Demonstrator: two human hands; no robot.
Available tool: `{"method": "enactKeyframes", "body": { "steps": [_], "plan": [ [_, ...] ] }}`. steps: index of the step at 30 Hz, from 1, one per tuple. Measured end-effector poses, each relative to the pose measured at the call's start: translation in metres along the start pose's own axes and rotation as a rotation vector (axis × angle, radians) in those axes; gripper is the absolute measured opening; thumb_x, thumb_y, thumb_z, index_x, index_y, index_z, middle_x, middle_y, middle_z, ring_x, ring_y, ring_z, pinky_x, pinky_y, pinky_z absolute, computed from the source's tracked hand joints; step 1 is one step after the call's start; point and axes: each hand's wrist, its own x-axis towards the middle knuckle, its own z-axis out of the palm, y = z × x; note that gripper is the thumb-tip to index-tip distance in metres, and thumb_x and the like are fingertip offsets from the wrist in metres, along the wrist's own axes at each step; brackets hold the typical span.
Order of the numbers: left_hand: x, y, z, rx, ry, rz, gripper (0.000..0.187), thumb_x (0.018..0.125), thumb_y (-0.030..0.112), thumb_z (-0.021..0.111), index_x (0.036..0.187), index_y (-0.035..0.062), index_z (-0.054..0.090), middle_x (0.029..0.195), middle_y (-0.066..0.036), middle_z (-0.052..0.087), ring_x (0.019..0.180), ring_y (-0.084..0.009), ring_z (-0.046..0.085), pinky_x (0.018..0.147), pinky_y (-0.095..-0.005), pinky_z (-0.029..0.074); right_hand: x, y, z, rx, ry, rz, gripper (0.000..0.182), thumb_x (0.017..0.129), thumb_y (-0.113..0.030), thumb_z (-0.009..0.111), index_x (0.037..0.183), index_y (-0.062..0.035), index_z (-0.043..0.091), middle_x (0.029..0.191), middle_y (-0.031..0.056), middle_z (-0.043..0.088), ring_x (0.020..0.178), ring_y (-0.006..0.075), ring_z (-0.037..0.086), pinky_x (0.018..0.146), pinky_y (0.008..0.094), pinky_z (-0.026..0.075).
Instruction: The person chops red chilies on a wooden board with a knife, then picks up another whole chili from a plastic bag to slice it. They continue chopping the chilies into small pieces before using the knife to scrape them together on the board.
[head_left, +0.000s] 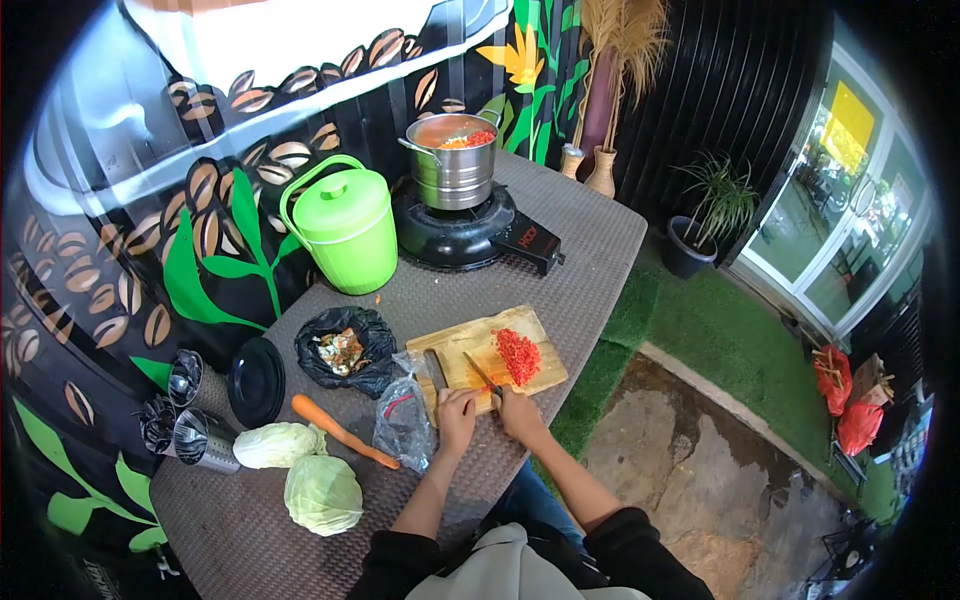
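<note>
On the wooden cutting board (478,335) lies a heap of finely diced red vegetable (518,357). My right hand (516,413) is wrapped round the handle of a knife (480,369), its blade pointing away from me across the board. Beside it, at the board's near edge, my left hand (457,416) has its fingers curled together. What they hold, if anything, is hidden. A clear plastic bag (402,420) lies just left of my left hand and the board. Further left is a whole carrot (343,431).
A steel pot (453,178) with red and orange pieces stands on a black portable stove (445,237). Around the left side are a green lidded bucket (347,225), a black bag of scraps (372,338), cabbages (323,495), black plates (257,382) and cutlery holders (205,443).
</note>
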Motion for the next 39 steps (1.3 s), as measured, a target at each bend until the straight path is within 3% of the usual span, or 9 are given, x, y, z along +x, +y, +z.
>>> {"method": "enactKeyframes", "body": {
  "steps": [5,11,17,19,23,29,32,37,39],
  "plan": [
    [0.001,0.001,-0.001,0.013,0.002,0.032,0.016,0.079,0.001,0.062,0.092,0.0023,0.072,0.092,-0.01,0.069,0.088,-0.0278,0.056,0.08,-0.036,0.046,0.006,0.006,-0.018,-0.049,-0.092,-0.061,0.035,0.095,-0.033,0.047,0.103,0.0014,0.052,0.089,0.0281,0.064,0.086,0.0433,0.063,0.075,0.0521,0.049],
    [0.0,0.003,0.0,0.015,0.009,0.001,0.017,0.08,0.001,0.061,0.093,0.0023,0.071,0.093,-0.011,0.069,0.088,-0.0278,0.056,0.08,-0.0361,0.046,-0.006,0.002,0.003,-0.013,0.051,0.026,0.036,0.094,-0.033,0.048,0.101,0.0019,0.053,0.091,0.0286,0.063,0.089,0.0434,0.062,0.076,0.0519,0.049],
    [0.001,0.0,-0.001,0.009,0.0,0.034,0.017,0.079,0.001,0.061,0.092,0.0023,0.071,0.094,-0.011,0.068,0.088,-0.0283,0.056,0.08,-0.0361,0.046,0.005,0.009,-0.01,-0.013,-0.117,-0.046,0.035,0.094,-0.032,0.048,0.103,0.0015,0.052,0.094,0.0298,0.062,0.09,0.0462,0.061,0.076,0.0523,0.048],
    [0.0,-0.001,0.001,0.004,-0.003,0.013,0.017,0.079,0.001,0.06,0.092,0.0024,0.071,0.094,-0.011,0.068,0.088,-0.0288,0.056,0.08,-0.0365,0.046,-0.01,0.009,0.002,0.015,0.05,-0.073,0.034,0.094,-0.031,0.048,0.102,0.0015,0.052,0.092,0.0298,0.063,0.09,0.0447,0.062,0.075,0.0522,0.049],
    [0.001,-0.002,0.001,-0.007,0.007,0.013,0.017,0.079,0.0,0.06,0.092,0.0024,0.071,0.094,-0.012,0.068,0.087,-0.0293,0.056,0.08,-0.0369,0.046,-0.01,-0.001,0.007,-0.01,0.076,0.032,0.039,0.094,-0.035,0.048,0.102,0.0018,0.054,0.092,0.0265,0.065,0.088,0.0421,0.064,0.076,0.0508,0.051],
    [0.001,0.0,-0.002,0.006,0.002,0.032,0.017,0.078,0.0,0.061,0.091,0.0021,0.071,0.093,-0.012,0.068,0.087,-0.0294,0.057,0.08,-0.0372,0.046,0.004,0.008,-0.006,0.012,-0.087,-0.052,0.036,0.094,-0.035,0.049,0.105,-0.0002,0.053,0.094,0.0282,0.063,0.091,0.0457,0.062,0.078,0.0524,0.05],
    [-0.001,-0.001,0.002,-0.024,0.004,0.02,0.017,0.078,0.0,0.062,0.092,0.0024,0.071,0.092,-0.011,0.068,0.087,-0.0291,0.057,0.079,-0.0373,0.047,-0.014,0.003,0.013,-0.086,0.131,-0.043,0.034,0.095,-0.034,0.046,0.099,-0.0005,0.052,0.084,0.0256,0.065,0.083,0.0417,0.066,0.072,0.0503,0.053],
    [0.0,0.001,0.001,0.011,-0.012,0.0,0.016,0.08,0.0,0.063,0.093,0.0024,0.072,0.094,-0.011,0.069,0.089,-0.0282,0.057,0.081,-0.0349,0.047,0.003,0.0,0.003,-0.028,0.044,-0.022,0.034,0.095,-0.034,0.047,0.099,0.0001,0.052,0.084,0.0262,0.065,0.084,0.0412,0.066,0.072,0.0508,0.053],
    [0.0,0.001,0.002,0.018,-0.014,-0.002,0.016,0.079,0.0,0.063,0.093,0.0024,0.072,0.094,-0.011,0.068,0.089,-0.0281,0.057,0.081,-0.0347,0.047,0.004,0.004,-0.008,-0.026,0.0,-0.112,0.034,0.095,-0.033,0.047,0.099,0.0003,0.053,0.084,0.0263,0.065,0.083,0.0409,0.066,0.072,0.0506,0.053]
  ]
}}
